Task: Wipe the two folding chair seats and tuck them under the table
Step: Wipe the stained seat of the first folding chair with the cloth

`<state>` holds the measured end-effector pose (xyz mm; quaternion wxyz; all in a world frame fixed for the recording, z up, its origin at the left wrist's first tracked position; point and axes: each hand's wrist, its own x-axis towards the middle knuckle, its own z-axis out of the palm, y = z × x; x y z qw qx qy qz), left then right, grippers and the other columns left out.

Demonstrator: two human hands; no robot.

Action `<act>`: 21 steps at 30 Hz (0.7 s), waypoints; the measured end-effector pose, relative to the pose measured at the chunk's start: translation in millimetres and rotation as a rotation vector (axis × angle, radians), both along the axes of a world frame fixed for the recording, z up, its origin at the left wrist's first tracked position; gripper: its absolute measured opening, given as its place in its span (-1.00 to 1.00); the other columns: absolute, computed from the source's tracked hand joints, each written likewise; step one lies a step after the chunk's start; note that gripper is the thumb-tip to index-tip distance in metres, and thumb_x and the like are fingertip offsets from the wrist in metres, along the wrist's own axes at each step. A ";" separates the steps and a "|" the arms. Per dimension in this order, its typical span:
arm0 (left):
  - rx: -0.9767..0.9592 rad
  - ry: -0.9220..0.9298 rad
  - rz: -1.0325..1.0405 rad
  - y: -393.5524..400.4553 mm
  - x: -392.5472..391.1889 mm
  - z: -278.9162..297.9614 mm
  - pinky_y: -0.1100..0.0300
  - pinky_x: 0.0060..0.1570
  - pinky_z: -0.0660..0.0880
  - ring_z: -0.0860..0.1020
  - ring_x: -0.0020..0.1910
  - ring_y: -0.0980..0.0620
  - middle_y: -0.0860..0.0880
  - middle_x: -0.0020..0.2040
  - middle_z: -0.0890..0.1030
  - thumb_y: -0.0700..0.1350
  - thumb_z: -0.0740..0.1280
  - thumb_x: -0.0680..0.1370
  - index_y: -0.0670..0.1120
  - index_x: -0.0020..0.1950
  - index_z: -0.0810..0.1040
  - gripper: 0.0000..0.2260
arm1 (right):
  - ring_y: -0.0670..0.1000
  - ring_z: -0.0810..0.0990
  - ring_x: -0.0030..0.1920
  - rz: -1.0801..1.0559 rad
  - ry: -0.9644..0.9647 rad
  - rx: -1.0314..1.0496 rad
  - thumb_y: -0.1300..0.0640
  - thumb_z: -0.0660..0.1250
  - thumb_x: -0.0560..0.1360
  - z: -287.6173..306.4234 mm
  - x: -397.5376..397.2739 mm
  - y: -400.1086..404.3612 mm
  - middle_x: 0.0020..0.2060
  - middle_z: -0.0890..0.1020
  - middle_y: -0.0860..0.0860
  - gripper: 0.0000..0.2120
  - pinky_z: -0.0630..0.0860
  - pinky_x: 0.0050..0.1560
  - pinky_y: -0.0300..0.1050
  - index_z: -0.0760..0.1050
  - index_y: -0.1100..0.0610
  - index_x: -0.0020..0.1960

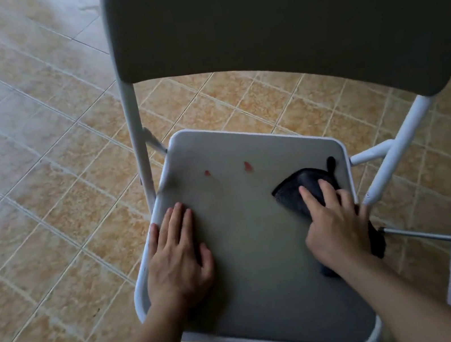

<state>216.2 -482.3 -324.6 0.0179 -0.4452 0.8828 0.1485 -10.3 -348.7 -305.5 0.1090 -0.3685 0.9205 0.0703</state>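
- Right hand (334,224) flat, fingers spread, pressing cloth (296,191) onto seat (250,256).
- Left hand (177,256) flat, steadying.
- Unwiped red spots (248,166) beyond cloth; tucking outstanding.

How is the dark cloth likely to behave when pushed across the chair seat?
Probably floppy: the dark cloth droops off the chair seat by the right hand. Likely to bunch under uneven pressure; it already shows folds.

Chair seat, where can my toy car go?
The middle of the grey folding chair seat is bare, between the left hand and the right hand, down to its near rim. Two red spots mark the back strip. The right side is crowded by the dark cloth under that hand.
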 end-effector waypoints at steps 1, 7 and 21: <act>0.006 -0.003 0.000 0.5 -0.4 -0.9 -0.09 0.53 0.04 0.19 0.55 -0.07 -0.10 0.55 0.26 0.07 0.19 0.46 -0.13 0.51 0.29 -0.36 | 0.16 0.19 0.43 -0.023 -0.013 -0.014 0.19 0.19 0.49 -0.2 10.0 -5.3 0.57 0.15 0.02 -0.33 0.20 0.30 0.21 0.17 -0.12 0.57; 0.024 0.011 0.007 -3.9 1.7 -6.0 -0.10 0.51 0.09 0.24 0.53 -0.08 -0.11 0.54 0.29 0.07 0.22 0.41 -0.14 0.49 0.33 -0.34 | 0.26 0.50 0.19 0.243 -0.193 -0.211 0.08 0.08 0.31 -2.4 81.5 -80.0 0.38 0.49 0.12 -0.37 0.44 0.03 0.18 0.53 -0.01 0.34; 0.019 0.022 0.026 -8.8 0.0 -5.5 -0.08 0.52 0.07 0.22 0.54 -0.06 -0.08 0.55 0.27 0.09 0.23 0.39 -0.11 0.50 0.31 -0.31 | 0.23 0.19 0.43 -0.130 -0.026 -0.045 0.13 0.25 0.45 -9.1 -66.1 -95.7 0.49 0.20 0.10 -0.27 0.19 0.37 0.25 0.12 -0.12 0.57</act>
